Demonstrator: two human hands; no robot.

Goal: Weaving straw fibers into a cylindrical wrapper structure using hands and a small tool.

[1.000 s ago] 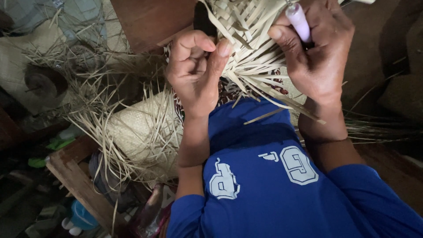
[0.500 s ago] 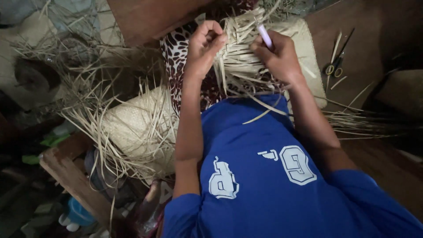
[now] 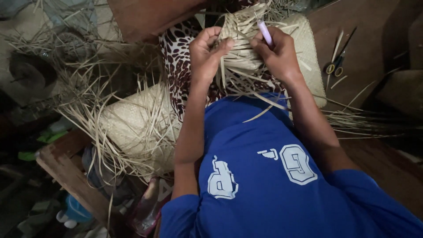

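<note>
— From the head view, what are the hands on?

— Both hold a half-woven straw piece [image 3: 240, 42] up over the lap. The left hand [image 3: 206, 52] has its grip pinched on the left edge, thumb pressing the strips.

— And the other?

— The right hand [image 3: 278, 53] has its grip closed around a pale purple tool [image 3: 265, 32], its tip at the weave.

— Anything around?

— A finished straw mat [image 3: 128, 128] with loose ends lies left of the knees on leopard-print cloth [image 3: 176, 57]; scissors [image 3: 337, 61] rest on the wooden floor [image 3: 374, 48], well right.
</note>
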